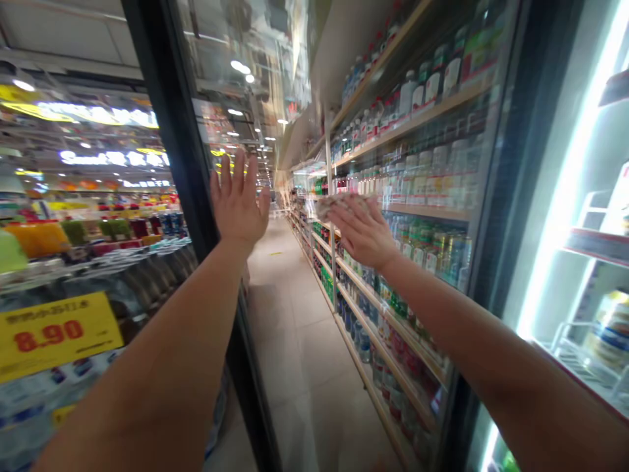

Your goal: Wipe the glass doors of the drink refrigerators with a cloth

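Observation:
My left hand (240, 204) is raised with its fingers spread, palm against the glass door (295, 314) near its dark frame (174, 111). Nothing is held in it. On the same pane, further right, my right hand (364, 231) presses a patterned, light-coloured cloth (339, 204) flat to the glass. The cloth sticks out above and beyond the fingers; the part beneath the palm is hidden. Both arms reach forward from the lower corners of the view.
The open door shows an aisle and bottle shelves (427, 98) in its glass. At right is a lit cooler with a wire rack (584, 354). To the left, a yellow price sign (61, 335) stands before packed bottles.

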The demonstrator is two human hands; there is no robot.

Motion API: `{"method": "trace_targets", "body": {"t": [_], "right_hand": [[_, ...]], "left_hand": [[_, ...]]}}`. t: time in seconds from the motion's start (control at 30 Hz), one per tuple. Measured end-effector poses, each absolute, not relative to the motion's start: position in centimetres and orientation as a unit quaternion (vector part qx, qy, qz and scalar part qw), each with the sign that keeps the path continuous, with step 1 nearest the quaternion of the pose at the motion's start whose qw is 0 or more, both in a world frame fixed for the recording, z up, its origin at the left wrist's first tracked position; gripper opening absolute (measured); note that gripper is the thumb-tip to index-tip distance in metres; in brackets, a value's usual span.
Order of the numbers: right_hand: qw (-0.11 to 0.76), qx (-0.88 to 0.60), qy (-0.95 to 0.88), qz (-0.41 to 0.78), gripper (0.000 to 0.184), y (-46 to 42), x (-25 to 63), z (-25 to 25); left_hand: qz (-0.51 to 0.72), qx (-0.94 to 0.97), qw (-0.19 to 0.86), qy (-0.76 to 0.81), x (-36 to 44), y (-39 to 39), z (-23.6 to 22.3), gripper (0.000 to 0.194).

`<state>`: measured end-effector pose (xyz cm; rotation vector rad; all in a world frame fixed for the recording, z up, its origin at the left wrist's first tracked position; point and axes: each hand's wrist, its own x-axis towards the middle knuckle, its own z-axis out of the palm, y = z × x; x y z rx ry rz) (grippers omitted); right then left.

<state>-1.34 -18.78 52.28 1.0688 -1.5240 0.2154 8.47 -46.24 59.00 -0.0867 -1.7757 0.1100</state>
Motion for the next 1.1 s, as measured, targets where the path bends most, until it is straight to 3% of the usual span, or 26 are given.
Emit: {"method": "trace_targets", "body": {"t": [0.07,0.13,0.3,0.4,0.53,0.6,0.8,0.97,1.1], "right_hand": [[0.641,0.329,-0.662,0.206,0.052,-19.2,-1.4,52.2],[0.652,0.280,-0.662,0.241,0.054,-19.6,-1.4,51.8],[0.545,0.530,-0.650,0.004,0.051,-19.1,-0.9,51.1],[0.522,0.551,-0.648,-0.062,0.050,-16.8,-1.2,53.7],[0.634,0.269,-0.710,0.150,0.053,-13.2,-2.4,59.0],[0.648,0.200,-0.708,0.197,0.055,-12.4,-2.8,60.2],[0.595,0.357,-0.719,0.040,0.051,-13.2,-2.3,61.0],[0.630,0.184,-0.726,0.207,0.056,-14.6,-2.1,64.6],[0.611,0.307,-0.717,0.133,0.062,-18.4,-1.6,62.2]], "left_hand": [[0.052,-0.038,0.631,-0.773,8.4,-46.2,59.0,0.063],[0.044,-0.042,0.630,-0.774,8.4,-46.2,59.0,0.063],[0.041,-0.044,0.636,-0.770,8.0,-46.5,59.0,0.062],[0.062,-0.036,0.641,-0.764,7.8,-46.7,59.0,0.062],[0.069,-0.031,0.646,-0.759,7.4,-47.1,59.0,0.062],[0.067,-0.032,0.647,-0.759,7.1,-47.3,59.0,0.062],[0.068,-0.034,0.647,-0.759,6.7,-47.6,58.9,0.062],[0.080,-0.020,0.648,-0.757,6.7,-47.6,58.9,0.062],[0.063,-0.028,0.642,-0.763,6.7,-47.5,58.8,0.061]]}}
